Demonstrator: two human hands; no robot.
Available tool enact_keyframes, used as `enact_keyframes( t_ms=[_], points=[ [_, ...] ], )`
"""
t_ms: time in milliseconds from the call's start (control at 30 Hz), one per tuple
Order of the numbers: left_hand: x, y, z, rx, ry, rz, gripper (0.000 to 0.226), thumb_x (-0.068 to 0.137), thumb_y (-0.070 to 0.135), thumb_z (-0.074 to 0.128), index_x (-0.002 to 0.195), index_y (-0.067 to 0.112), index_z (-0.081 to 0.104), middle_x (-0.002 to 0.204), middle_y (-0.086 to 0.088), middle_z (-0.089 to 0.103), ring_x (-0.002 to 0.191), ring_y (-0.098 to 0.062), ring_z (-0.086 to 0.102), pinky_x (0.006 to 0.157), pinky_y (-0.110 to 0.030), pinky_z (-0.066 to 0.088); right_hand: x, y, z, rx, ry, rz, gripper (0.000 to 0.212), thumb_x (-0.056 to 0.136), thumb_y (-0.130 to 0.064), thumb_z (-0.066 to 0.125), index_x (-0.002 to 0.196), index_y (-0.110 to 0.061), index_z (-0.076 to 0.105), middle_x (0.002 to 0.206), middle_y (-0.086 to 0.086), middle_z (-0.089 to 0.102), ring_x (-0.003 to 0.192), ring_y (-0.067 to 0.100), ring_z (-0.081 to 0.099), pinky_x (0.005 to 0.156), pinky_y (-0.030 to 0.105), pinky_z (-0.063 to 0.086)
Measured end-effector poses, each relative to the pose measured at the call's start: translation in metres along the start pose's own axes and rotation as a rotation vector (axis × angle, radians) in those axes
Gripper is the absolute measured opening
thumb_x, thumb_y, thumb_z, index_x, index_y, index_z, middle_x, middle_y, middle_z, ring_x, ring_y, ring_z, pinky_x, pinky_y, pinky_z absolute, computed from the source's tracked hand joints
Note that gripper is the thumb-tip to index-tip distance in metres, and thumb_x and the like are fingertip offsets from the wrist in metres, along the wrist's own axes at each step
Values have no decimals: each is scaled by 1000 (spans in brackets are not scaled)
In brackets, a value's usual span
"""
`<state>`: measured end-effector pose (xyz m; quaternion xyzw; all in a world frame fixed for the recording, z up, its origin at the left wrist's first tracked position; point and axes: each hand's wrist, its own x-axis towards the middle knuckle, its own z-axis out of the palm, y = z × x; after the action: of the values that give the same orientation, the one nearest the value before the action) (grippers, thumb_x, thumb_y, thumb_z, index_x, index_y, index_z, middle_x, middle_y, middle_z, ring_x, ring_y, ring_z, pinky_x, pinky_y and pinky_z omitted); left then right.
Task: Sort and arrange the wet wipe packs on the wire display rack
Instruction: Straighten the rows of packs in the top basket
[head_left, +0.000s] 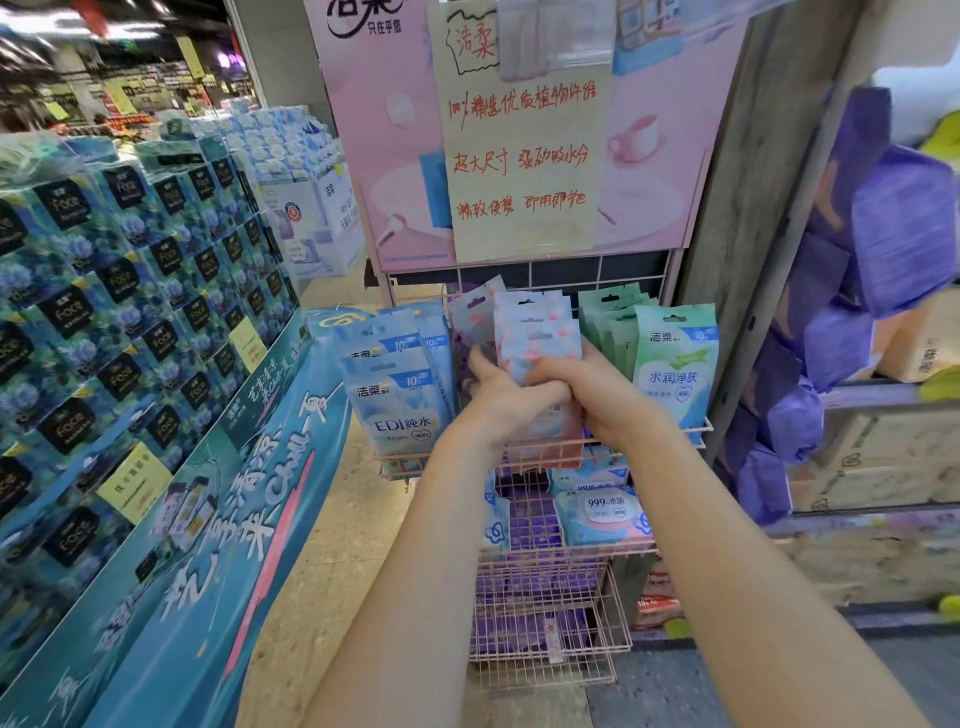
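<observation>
Head view: left hand (500, 395) and right hand (597, 401) are gripping the pink packs (537, 340) together, likely squaring them between blue packs (395, 400) and green packs (675, 364) on the rack (697, 431).

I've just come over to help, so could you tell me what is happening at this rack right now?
A person is sorting wet wipes on the wire rack. The left hand and right hand together grip a bundle of pink packs in the middle of the top basket. To their left stand blue packs, to their right green packs.
</observation>
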<state>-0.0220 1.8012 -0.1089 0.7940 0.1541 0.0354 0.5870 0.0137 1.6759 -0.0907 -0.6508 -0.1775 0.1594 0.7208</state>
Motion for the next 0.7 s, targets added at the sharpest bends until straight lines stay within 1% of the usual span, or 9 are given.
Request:
enact_keyframes(
  t_ms=[67, 133, 233, 300, 367, 433, 500, 600, 700],
  points=[
    [4, 0, -3, -92, -50, -31, 159, 45, 46, 85, 158, 26, -25, 163, -10, 29, 149, -24, 35, 120, -48, 37, 2, 2, 1, -14, 16, -9, 48, 83, 1, 66, 128, -16, 63, 118, 7, 76, 112, 25, 72, 99, 43, 57],
    [9, -1, -3, -194, -77, -38, 165, 43, 38, 90, 158, 23, -27, 161, -10, 38, 145, -25, 44, 117, -49, 42, 5, 4, 2, -20, 52, 5, 57, 83, -10, 71, 137, -15, 55, 121, 7, 75, 112, 24, 72, 98, 43, 57],
    [21, -9, 1, -319, -42, -24, 160, 38, 33, 97, 160, 27, -6, 150, -11, 53, 134, -28, 57, 110, -53, 48, 8, 6, 3, -11, 155, 62, 69, 83, -17, 73, 143, -14, 40, 121, 7, 71, 107, 22, 72, 96, 43, 59],
    [25, -13, 3, -357, -7, -6, 150, 38, 29, 99, 159, 23, 10, 139, -10, 63, 126, -27, 65, 106, -54, 52, 6, 6, 4, -39, 172, 66, 67, 79, -22, 72, 141, -16, 45, 121, 5, 72, 107, 20, 72, 92, 39, 59],
    [25, -14, 4, -355, 16, 67, 123, 44, 20, 96, 151, 15, 34, 127, -9, 72, 115, -25, 72, 98, -55, 58, 4, 5, 6, -82, 134, 55, 60, 78, -23, 67, 137, -20, 55, 121, 1, 74, 110, 19, 72, 94, 37, 58],
    [23, -13, 3, -334, 20, 141, 100, 50, 15, 91, 141, 16, 51, 122, -7, 75, 109, -23, 75, 93, -55, 61, 1, 3, 8, -109, 94, 35, 54, 80, -22, 63, 134, -25, 59, 121, -3, 75, 113, 15, 71, 98, 36, 56],
    [21, -11, 3, -330, 19, 163, 96, 52, 16, 90, 141, 20, 53, 125, -6, 73, 110, -21, 75, 93, -53, 61, -1, 1, 9, -126, 77, 9, 54, 85, -16, 61, 137, -28, 56, 125, -5, 73, 116, 12, 69, 100, 33, 55],
    [20, -9, 5, -242, 60, 219, 98, 52, 21, 95, 139, 36, 52, 136, -4, 65, 116, -18, 71, 95, -48, 60, -2, 2, 5, -113, 84, -16, 59, 92, -5, 56, 143, -33, 48, 129, -6, 71, 118, 11, 68, 101, 31, 54],
    [12, -5, 2, -252, -4, 184, 106, 53, 20, 95, 144, 30, 41, 136, -2, 65, 116, -16, 70, 99, -44, 59, -5, 1, 4, -166, 93, 45, 73, 87, -21, 64, 153, -32, 34, 137, -7, 65, 123, 10, 64, 108, 36, 50]
  ],
)
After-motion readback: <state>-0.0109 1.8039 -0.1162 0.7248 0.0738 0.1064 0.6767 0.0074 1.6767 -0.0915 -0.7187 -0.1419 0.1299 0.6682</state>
